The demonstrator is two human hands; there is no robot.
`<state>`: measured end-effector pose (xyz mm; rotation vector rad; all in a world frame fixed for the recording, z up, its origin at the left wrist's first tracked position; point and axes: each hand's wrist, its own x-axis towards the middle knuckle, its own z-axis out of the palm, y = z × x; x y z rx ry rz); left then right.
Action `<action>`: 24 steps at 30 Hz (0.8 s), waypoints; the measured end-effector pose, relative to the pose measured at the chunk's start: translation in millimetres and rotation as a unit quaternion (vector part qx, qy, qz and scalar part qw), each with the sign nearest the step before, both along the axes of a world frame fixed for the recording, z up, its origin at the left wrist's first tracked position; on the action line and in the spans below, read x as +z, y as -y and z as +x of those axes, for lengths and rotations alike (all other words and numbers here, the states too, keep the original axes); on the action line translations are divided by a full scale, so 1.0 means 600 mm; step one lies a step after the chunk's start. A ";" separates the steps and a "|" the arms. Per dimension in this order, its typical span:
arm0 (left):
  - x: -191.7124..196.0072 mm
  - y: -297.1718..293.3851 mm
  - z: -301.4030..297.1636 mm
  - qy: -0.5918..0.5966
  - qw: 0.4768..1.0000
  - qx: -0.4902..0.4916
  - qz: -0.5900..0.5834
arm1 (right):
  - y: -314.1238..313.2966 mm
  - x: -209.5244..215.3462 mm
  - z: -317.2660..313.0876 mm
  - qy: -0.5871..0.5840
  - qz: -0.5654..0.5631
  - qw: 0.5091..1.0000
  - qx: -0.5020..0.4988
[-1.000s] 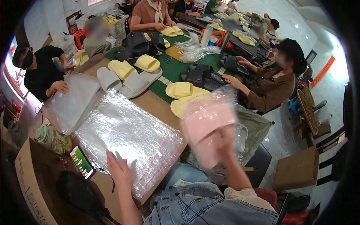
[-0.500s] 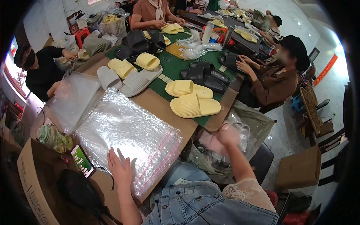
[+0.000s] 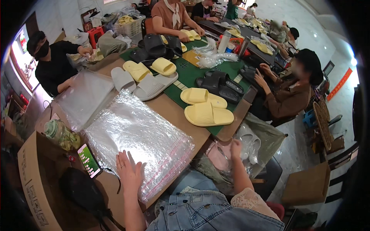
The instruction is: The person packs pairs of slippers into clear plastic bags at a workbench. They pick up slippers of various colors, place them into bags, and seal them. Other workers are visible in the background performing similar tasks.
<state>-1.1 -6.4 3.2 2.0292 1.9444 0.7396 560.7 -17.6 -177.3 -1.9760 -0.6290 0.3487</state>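
Observation:
My left hand (image 3: pixel 129 171) lies flat, fingers stretched out, on a stack of shiny clear plastic bags (image 3: pixel 131 131) with pink-striped edges. Beyond the table's right corner, my right hand (image 3: pixel 236 149) is closed at the edge of a pair of pink slippers (image 3: pixel 219 155), which seem to be in clear plastic. The slippers rest in an open green-grey sack (image 3: pixel 266 133), beside pale slippers in clear plastic (image 3: pixel 248 143). How my right fingers grip the plastic is partly hidden.
Yellow slippers (image 3: pixel 209 114), black slippers (image 3: pixel 223 87) and grey slippers (image 3: pixel 156 85) lie on the table's green mat. To the left are more clear bags (image 3: pixel 83 96), a glass jar (image 3: pixel 61 134), a phone (image 3: pixel 89 161) and a cardboard box (image 3: pixel 32 184). Several people work around the tables.
The pink slippers, blurred beside my right hand before, now lie still in the sack. My left hand stays on the bag stack. The view has shifted slightly.

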 end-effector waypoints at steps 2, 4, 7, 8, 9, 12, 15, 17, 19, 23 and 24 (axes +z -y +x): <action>0.002 0.003 -0.002 0.002 1.000 0.001 -0.004 | -0.007 0.046 -0.004 0.049 0.206 0.975 -0.071; 0.003 0.013 -0.007 0.002 1.000 0.015 -0.007 | -0.049 0.154 -0.039 0.134 0.277 0.951 -0.023; 0.005 0.016 -0.006 0.006 1.000 0.026 -0.011 | -0.111 0.312 -0.101 0.346 0.186 0.903 0.176; 0.005 0.014 -0.006 -0.009 1.000 0.017 0.005 | -0.140 0.335 -0.113 0.371 0.166 0.889 0.213; 0.007 0.013 -0.006 -0.015 1.000 0.012 0.004 | -0.172 0.352 -0.127 0.394 0.147 0.872 0.252; 0.004 0.012 -0.004 -0.021 1.000 0.001 0.020 | -0.255 0.326 -0.157 0.301 0.102 0.881 0.350; 0.008 0.004 -0.009 -0.014 0.995 -0.094 0.014 | -0.340 0.239 -0.176 0.170 0.089 0.889 0.415; 0.011 0.002 -0.018 -0.032 0.987 -0.158 -0.004 | -0.363 0.231 -0.222 0.253 0.084 0.877 0.399; 0.025 0.009 -0.017 -0.025 0.978 -0.207 -0.022 | -0.336 0.269 -0.261 0.330 0.059 0.874 0.352; 0.010 0.011 -0.017 0.005 0.977 -0.215 0.005 | -0.289 0.287 -0.281 0.395 0.033 0.859 0.323; 0.010 0.013 -0.018 0.005 0.979 -0.202 0.013 | -0.273 0.294 -0.283 0.375 0.000 0.866 0.330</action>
